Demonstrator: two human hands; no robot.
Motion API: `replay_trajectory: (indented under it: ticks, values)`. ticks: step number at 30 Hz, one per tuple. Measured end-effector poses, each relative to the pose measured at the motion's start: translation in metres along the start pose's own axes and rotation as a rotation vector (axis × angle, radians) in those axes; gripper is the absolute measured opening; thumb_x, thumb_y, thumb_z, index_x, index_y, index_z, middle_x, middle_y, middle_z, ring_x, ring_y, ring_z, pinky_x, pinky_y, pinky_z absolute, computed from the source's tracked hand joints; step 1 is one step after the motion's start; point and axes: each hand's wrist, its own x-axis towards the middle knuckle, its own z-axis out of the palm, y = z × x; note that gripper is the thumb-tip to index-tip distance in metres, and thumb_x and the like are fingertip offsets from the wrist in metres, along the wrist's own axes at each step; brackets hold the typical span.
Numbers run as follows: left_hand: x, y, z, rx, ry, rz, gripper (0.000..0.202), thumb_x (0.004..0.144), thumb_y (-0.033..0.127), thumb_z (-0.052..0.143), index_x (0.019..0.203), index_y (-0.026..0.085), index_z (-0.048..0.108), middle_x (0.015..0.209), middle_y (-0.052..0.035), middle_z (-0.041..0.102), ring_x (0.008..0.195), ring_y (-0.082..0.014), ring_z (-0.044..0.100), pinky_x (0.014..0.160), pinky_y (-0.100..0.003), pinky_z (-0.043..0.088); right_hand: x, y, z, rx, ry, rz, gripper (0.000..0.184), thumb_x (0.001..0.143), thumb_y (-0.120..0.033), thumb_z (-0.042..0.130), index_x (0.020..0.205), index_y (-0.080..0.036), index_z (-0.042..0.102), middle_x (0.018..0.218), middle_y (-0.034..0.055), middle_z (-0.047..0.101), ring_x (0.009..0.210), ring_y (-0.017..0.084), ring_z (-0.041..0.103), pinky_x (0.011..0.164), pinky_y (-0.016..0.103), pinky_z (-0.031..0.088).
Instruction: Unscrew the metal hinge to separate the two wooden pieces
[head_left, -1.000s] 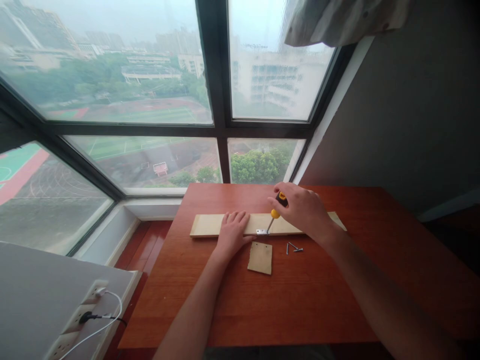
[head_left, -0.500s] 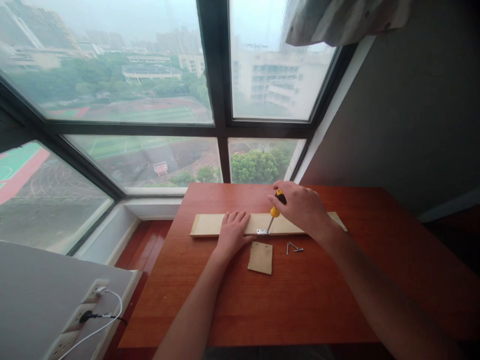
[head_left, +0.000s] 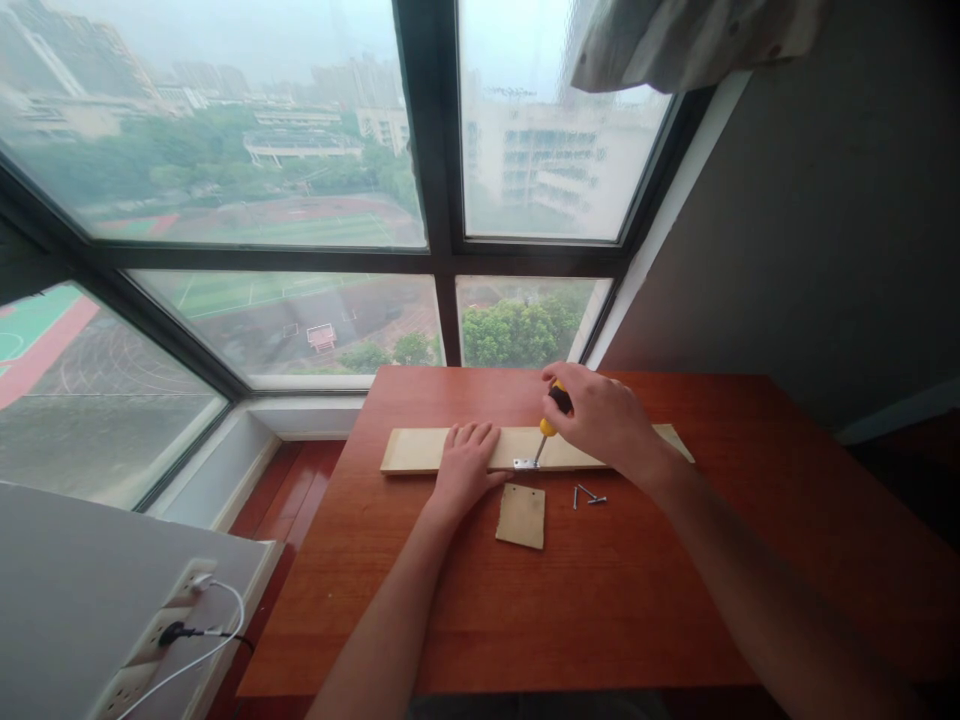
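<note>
A long pale wooden board (head_left: 418,450) lies across the table. My left hand (head_left: 469,465) rests flat on it, fingers stretched over its top. At the board's near edge sits a small metal hinge (head_left: 525,464). My right hand (head_left: 604,410) is wrapped round the yellow and black handle of a screwdriver (head_left: 548,427), which tilts with its tip down at the right end of the hinge. Whether a screw sits under the tip is too small to tell. Nearer to me lie a small square wooden piece (head_left: 520,517) with two holes and several loose screws (head_left: 592,496).
The reddish-brown wooden table (head_left: 600,610) stands against large windows with a dark frame (head_left: 444,262). On the low wall at left, a power socket (head_left: 161,632) holds a black plug and a white cable (head_left: 232,640). A grey wall rises on the right.
My right hand's fingers have shifted slightly round the screwdriver handle, and the handle has tilted a touch. My left hand, the board and the loose screws stay where they were.
</note>
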Motion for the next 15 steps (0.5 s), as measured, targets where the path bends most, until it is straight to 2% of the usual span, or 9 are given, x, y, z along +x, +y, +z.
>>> replay_trajectory:
  ticks: [2,4,9,12,15]
  values:
    - [-0.0001,-0.0002,0.0002,-0.004,-0.001,0.001,0.067,0.072,0.049,0.075,0.129,0.024,0.050,0.138,-0.0091,0.054,0.126,-0.0307,0.045,0.109,-0.049,0.028,-0.0010,0.0001,-0.0005,0.033,-0.005,-0.021,0.034,0.082,-0.025,0.052,0.116,-0.024,0.055,0.113,0.0038,0.067,0.091,0.022,0.064,0.064,0.030,0.040]
    - [-0.0002,-0.0004,0.0004,-0.007,0.001,0.003,0.067,0.072,0.049,0.075,0.129,0.025,0.050,0.138,-0.0092,0.054,0.125,-0.0308,0.045,0.109,-0.049,0.028,-0.0014,-0.0003,-0.0013,0.038,-0.001,-0.029,0.034,0.082,-0.025,0.052,0.117,-0.024,0.055,0.115,0.0048,0.066,0.094,0.022,0.063,0.065,0.029,0.040]
    - [-0.0003,-0.0001,0.0006,-0.005,0.008,0.003,0.066,0.073,0.048,0.074,0.129,0.025,0.050,0.138,-0.0093,0.054,0.126,-0.0311,0.044,0.109,-0.049,0.027,0.0007,-0.0007,-0.0010,-0.038,0.021,0.020,0.026,0.090,-0.042,0.048,0.106,-0.025,0.060,0.102,0.0036,0.070,0.081,0.021,0.064,0.061,0.030,0.039]
    - [-0.0005,0.0001,0.0007,-0.005,0.010,0.003,0.066,0.072,0.049,0.074,0.129,0.024,0.050,0.138,-0.0093,0.054,0.126,-0.0309,0.044,0.109,-0.049,0.027,0.0006,-0.0001,-0.0006,-0.002,0.014,-0.001,0.025,0.088,-0.032,0.050,0.110,-0.025,0.058,0.104,0.0029,0.069,0.084,0.021,0.065,0.062,0.030,0.040]
    - [-0.0007,0.0002,0.0005,-0.004,0.008,0.004,0.068,0.072,0.049,0.075,0.130,0.024,0.050,0.138,-0.0092,0.054,0.126,-0.0305,0.044,0.110,-0.049,0.027,-0.0014,-0.0002,-0.0016,0.047,0.010,-0.038,0.036,0.080,-0.021,0.052,0.117,-0.023,0.054,0.114,0.0039,0.067,0.093,0.021,0.064,0.065,0.030,0.041]
